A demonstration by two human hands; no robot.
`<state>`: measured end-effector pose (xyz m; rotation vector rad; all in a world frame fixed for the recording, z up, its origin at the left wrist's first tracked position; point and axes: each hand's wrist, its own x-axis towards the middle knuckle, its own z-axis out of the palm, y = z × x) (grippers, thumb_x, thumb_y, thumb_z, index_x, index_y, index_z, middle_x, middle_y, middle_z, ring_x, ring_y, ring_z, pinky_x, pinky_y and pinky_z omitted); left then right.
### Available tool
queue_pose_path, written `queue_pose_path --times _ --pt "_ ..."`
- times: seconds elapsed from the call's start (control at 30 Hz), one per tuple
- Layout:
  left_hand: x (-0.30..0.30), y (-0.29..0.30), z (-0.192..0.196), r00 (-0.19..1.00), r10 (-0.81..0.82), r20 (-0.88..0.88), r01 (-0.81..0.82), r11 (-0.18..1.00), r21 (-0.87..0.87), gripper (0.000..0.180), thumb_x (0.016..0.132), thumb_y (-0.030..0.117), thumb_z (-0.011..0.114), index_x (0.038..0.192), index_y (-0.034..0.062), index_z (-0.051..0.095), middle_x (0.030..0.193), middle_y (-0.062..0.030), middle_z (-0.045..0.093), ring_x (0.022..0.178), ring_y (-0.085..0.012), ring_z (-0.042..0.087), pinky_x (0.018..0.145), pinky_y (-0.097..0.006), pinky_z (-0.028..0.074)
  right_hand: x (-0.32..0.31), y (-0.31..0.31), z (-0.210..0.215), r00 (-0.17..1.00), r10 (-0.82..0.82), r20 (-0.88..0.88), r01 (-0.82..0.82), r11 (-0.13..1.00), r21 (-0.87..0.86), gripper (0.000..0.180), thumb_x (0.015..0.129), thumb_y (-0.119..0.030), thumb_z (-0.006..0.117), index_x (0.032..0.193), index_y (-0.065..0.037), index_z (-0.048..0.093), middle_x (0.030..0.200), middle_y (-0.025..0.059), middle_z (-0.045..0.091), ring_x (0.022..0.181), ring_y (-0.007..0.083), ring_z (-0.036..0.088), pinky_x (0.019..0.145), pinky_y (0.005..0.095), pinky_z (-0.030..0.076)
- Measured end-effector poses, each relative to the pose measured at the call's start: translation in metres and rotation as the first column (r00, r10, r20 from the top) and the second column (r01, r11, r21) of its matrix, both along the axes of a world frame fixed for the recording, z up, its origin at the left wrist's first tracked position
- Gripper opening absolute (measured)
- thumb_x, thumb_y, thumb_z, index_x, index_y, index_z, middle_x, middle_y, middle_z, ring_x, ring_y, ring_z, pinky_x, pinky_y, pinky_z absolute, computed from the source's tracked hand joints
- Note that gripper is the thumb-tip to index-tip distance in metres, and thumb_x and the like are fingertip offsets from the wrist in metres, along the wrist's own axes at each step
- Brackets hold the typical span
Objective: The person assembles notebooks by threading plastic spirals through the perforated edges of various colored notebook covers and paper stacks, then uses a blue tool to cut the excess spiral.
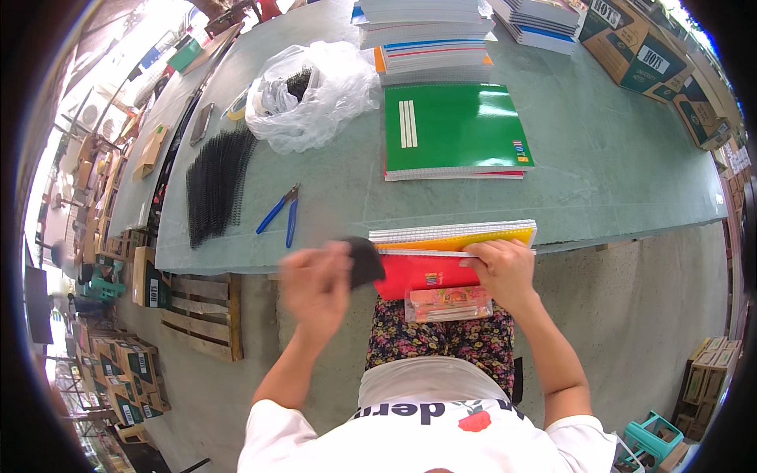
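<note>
My right hand (507, 272) grips a red-covered notebook (418, 273) near the table's front edge, its fingers closed over the upper edge. Beyond it lies a yellow-covered notebook (449, 239) with white pages showing. At the notebook's left end, my left hand (317, 282) is smeared by motion, its fingers pinched against a black blurred piece (364, 262). What that piece is cannot be made out. Blue-handled pliers (282, 214) rest on the table, and a row of black spiral coils (217, 185) is farther left. Below the notebook, a clear packet (448, 304) with a pink label sits by my lap.
Green-covered notebooks (457, 130) are stacked mid-table before a tall paper stack (430, 39). A clear plastic bag (315, 94) stands to their left. Cartons (637, 49) are at the far right. A wooden pallet (201, 315) and a green stool (651, 441) are on the floor.
</note>
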<state>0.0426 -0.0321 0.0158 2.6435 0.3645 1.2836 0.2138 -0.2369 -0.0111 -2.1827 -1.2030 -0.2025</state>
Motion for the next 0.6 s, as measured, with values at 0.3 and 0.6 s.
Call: queue_pose_path --times 0.3,0.6 --pt "0.000 -0.009 -0.007 0.996 -0.051 -0.076 0.050 0.999 -0.014 0.037 0.066 0.000 0.071 0.101 0.0132 0.068 0.081 -0.0047 0.056 0.074 -0.0187 0.056 0.061 -0.030 0.048 -0.007 0.007 -0.007 0.999 0.028 -0.023 -0.028 1.000 -0.007 0.011 0.068 -0.021 0.071 0.072 -0.012 0.067 0.069 0.0036 0.066 0.064 0.0202 0.063 0.060 0.0342 0.044" --pt "0.002 -0.026 -0.012 0.906 -0.344 -0.244 0.267 0.916 -0.300 0.033 0.068 0.000 0.068 0.098 0.0131 0.069 0.083 -0.0050 0.058 0.070 -0.0200 0.057 0.061 -0.032 0.049 -0.013 0.005 -0.008 0.998 0.031 0.051 -0.032 0.999 0.013 0.011 0.069 -0.023 0.070 0.073 -0.013 0.065 0.064 0.0017 0.063 0.061 0.0182 0.061 0.058 0.0335 0.042"
